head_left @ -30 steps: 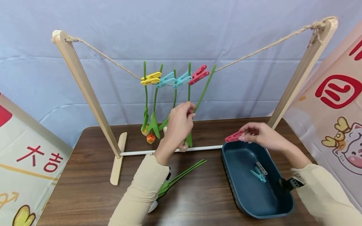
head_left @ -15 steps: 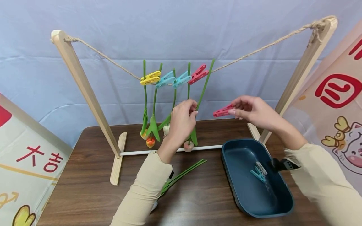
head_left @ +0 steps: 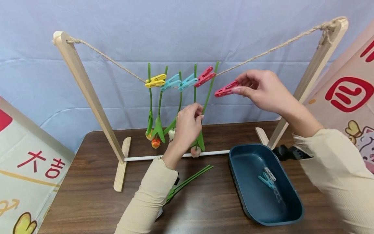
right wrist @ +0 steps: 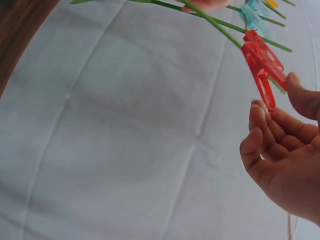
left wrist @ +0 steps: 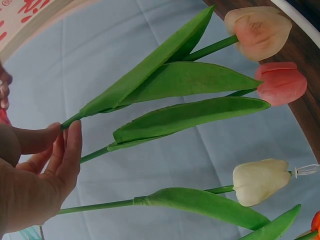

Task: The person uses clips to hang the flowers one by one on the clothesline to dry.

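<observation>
My left hand (head_left: 188, 125) pinches the green stem of a pale peach artificial tulip (left wrist: 262, 32) between thumb and fingers. The bloom points down, and the bare stem end (head_left: 214, 70) crosses the rope (head_left: 257, 57) right of the pinned flowers. My right hand (head_left: 264, 89) holds a red clothespin (head_left: 225, 89) by its handle end, its nose toward that stem and a little below the rope. Several tulips hang upside down on the rope from a yellow clothespin (head_left: 155, 81), two blue clothespins (head_left: 188, 82) and another red clothespin (head_left: 205, 77). Among them are a pink tulip (left wrist: 282, 83) and a white tulip (left wrist: 261, 181).
Two wooden posts (head_left: 87, 94) carry the rope, joined below by a white rod (head_left: 213, 153). A dark blue bin (head_left: 248, 198) at the right contains a light blue clothespin (head_left: 266, 180) and a grey one (head_left: 270, 174). More green stems (head_left: 190, 179) lie on the table beside the left forearm.
My right hand has risen from the bin with the red clothespin, up and left toward the rope. The tulip stem in my left hand has shifted slightly up and turned more upright.
</observation>
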Demonstrator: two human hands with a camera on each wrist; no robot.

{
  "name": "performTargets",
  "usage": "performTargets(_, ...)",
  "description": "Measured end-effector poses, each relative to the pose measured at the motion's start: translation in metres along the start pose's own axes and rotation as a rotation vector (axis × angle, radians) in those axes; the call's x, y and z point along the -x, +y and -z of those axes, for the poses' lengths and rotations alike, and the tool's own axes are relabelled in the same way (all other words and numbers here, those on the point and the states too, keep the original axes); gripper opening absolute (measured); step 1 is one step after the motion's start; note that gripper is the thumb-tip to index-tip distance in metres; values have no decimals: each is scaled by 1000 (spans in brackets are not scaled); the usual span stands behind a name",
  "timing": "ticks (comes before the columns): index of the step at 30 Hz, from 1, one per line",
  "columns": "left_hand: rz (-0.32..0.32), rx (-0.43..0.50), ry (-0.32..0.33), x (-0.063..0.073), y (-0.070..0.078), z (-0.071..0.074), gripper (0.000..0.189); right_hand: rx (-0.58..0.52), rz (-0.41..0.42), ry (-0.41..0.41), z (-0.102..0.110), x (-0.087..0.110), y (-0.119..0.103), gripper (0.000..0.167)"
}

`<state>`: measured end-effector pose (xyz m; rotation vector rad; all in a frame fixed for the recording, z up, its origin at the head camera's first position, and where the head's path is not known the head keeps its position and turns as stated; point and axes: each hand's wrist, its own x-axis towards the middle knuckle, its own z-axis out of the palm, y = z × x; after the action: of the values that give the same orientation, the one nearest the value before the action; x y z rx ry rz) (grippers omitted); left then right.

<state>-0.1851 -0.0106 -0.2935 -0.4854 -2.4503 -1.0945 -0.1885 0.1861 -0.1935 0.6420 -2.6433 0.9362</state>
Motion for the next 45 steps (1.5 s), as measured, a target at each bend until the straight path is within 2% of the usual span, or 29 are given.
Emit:
performTargets(9,-10,17,8,0,-1,-1,9,74,98,130,7,-12,-15,14)
performTargets(15,-9,26,10,0,-2,-1,9,106,122,222,13,-19,-21,14)
performTargets(20,-12,28,18,-1,-1,-1,9,183,123,268,17,-29,-24,15)
performTargets(29,-19,51,39,-1,-1,-2,9,263,73,165,15,-36,-30,16)
performTargets(35,-35,59,40,-2,0,-1,12,265,54,89,13,-37,-31,16)
performTargets(45,-90,10,40,-3,6,1,13,251,25,67,10,-37,-33,19)
